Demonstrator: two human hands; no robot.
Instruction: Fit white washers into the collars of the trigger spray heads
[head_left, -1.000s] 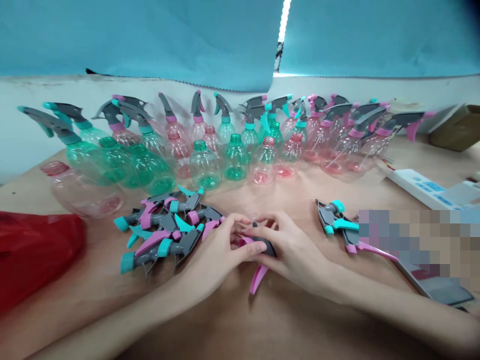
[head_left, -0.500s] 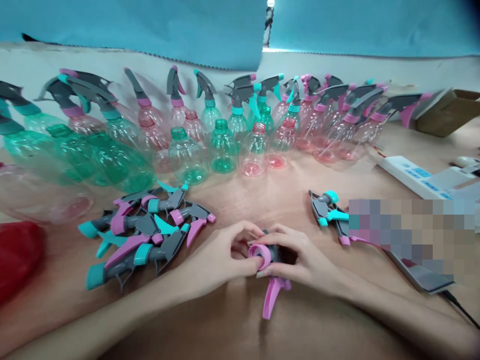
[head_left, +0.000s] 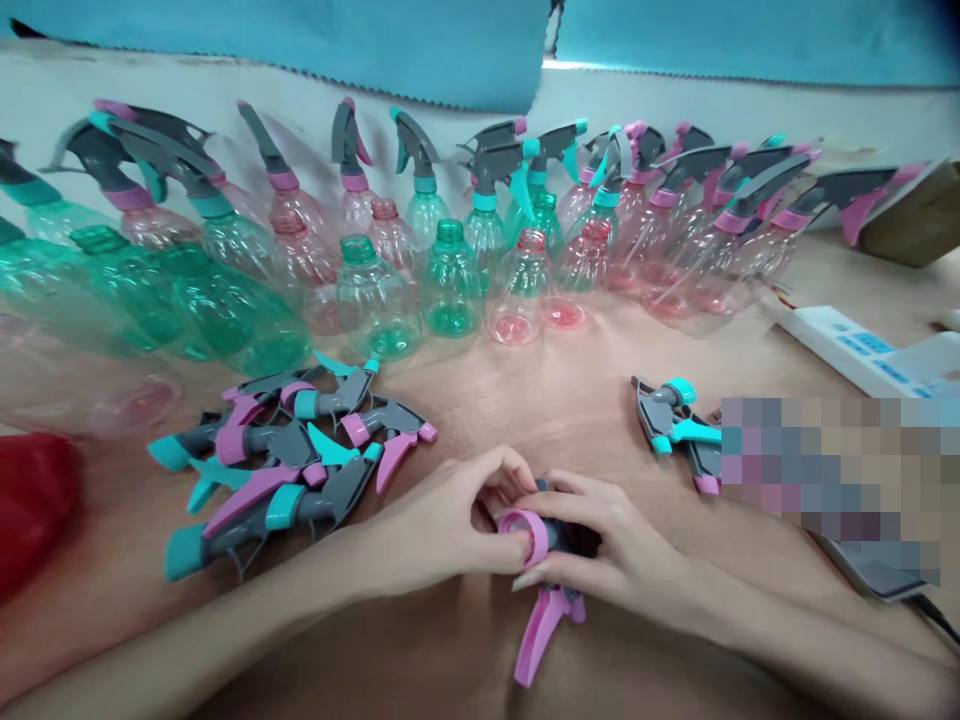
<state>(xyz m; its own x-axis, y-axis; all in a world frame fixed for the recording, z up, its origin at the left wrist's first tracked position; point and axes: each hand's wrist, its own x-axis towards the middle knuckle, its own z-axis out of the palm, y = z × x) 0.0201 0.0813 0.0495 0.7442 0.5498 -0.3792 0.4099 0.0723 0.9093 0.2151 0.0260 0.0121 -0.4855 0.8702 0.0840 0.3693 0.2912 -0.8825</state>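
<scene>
Low over the front of the table, a grey trigger spray head (head_left: 541, 630) with a pink collar and pink trigger is held between both hands. My left hand (head_left: 465, 520) has its thumb at the mouth of the pink collar, fingers curled around the collar's far side. The grey body is pinched by my right hand (head_left: 615, 535), which hides part of it. The trigger hangs down toward me. Left of my hands lies a heap of grey spray heads (head_left: 330, 500) with turquoise and pink parts. To the right rest a few more spray heads (head_left: 660, 425).
Open-necked green bottles (head_left: 450, 285) and pink bottles (head_left: 517, 290) stand behind my hands, with bottles wearing spray heads (head_left: 420, 220) farther back. A red item (head_left: 34, 510) lies at left. A white power strip (head_left: 847, 345), brown box (head_left: 915, 215) and blurred patch occupy the right.
The spray head has turned in my hands, so its pink collar mouth now shows and faces left. Both hands sit slightly lower in view. The camera view has shifted.
</scene>
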